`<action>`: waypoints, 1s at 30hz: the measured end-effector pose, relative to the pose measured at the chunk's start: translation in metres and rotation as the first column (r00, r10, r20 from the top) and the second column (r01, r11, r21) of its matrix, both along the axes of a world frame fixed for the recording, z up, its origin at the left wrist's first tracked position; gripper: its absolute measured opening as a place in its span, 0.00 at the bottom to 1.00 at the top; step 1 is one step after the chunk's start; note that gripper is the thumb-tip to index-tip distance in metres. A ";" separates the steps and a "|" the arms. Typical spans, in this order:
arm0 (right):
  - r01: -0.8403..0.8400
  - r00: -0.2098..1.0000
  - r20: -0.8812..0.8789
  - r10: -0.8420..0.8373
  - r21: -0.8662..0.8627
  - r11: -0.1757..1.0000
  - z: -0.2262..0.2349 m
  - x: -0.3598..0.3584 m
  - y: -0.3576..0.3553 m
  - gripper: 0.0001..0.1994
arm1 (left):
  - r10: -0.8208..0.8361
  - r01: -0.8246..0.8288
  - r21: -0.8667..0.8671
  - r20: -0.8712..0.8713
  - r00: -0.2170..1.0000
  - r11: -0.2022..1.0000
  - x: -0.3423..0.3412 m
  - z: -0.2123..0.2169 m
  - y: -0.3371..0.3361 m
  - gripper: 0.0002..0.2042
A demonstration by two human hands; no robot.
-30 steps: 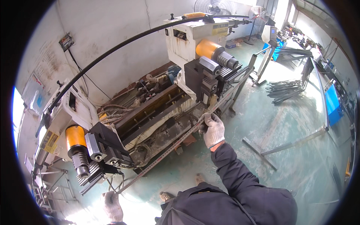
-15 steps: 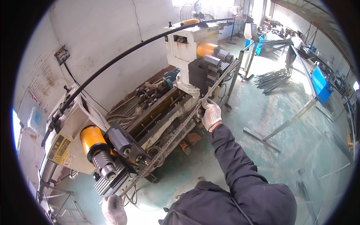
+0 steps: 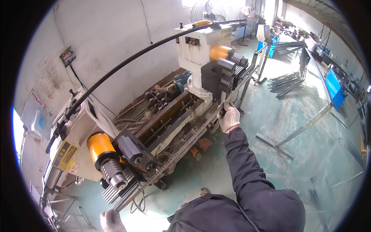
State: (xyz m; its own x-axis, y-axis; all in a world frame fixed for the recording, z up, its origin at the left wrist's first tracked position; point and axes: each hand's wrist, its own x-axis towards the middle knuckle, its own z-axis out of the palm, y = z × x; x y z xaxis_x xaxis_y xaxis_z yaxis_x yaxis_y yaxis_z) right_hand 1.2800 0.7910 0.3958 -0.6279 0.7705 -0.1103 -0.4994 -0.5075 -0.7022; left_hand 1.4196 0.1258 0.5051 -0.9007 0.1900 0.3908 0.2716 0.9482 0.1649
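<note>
A long thin metal rod (image 3: 181, 149) runs along the front of a double-headed bending machine (image 3: 166, 116). My right hand (image 3: 228, 116), in a white work glove, is closed around the rod near the machine's right head (image 3: 222, 69). My left hand (image 3: 112, 221), also gloved, grips the rod's other end at the lower edge of the picture, below the left head (image 3: 112, 170). Each head has an orange cylinder and black jaws. My dark jacket sleeve reaches up from the bottom.
A black hose (image 3: 127, 62) arches over the machine against a white wall. Bundles of bent metal rods (image 3: 286, 83) lie on the green floor at the right. A metal stand (image 3: 297, 131) stands on the floor, blue equipment (image 3: 334, 89) beyond it.
The view has shifted so the machine sits more to the right and lower. Both hands keep hold of the rod; the right hand stays by the right head.
</note>
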 end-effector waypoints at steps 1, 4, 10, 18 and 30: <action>-0.082 0.997 0.010 0.082 0.026 0.996 -0.002 0.002 0.001 0.14 | -0.054 0.053 -0.127 -0.007 0.999 0.991 -0.001 -0.003 -0.012 0.07; -0.129 0.991 0.032 0.128 0.050 0.990 -0.007 0.002 -0.003 0.14 | -0.077 0.079 -0.133 0.021 0.997 0.988 0.002 -0.018 -0.039 0.06; -0.128 0.991 -0.032 0.128 -0.022 0.991 -0.013 -0.004 -0.031 0.14 | -0.151 0.149 -0.045 -0.068 0.986 0.988 0.000 -0.025 -0.062 0.06; -0.119 0.993 -0.016 0.120 0.029 0.992 -0.009 -0.008 -0.035 0.13 | -0.158 0.154 -0.049 -0.103 0.982 0.987 -0.008 -0.025 -0.069 0.06; -0.123 0.991 -0.058 0.123 0.003 0.992 -0.013 -0.021 -0.025 0.13 | -0.156 0.150 -0.053 -0.139 0.978 0.987 -0.016 -0.029 -0.065 0.04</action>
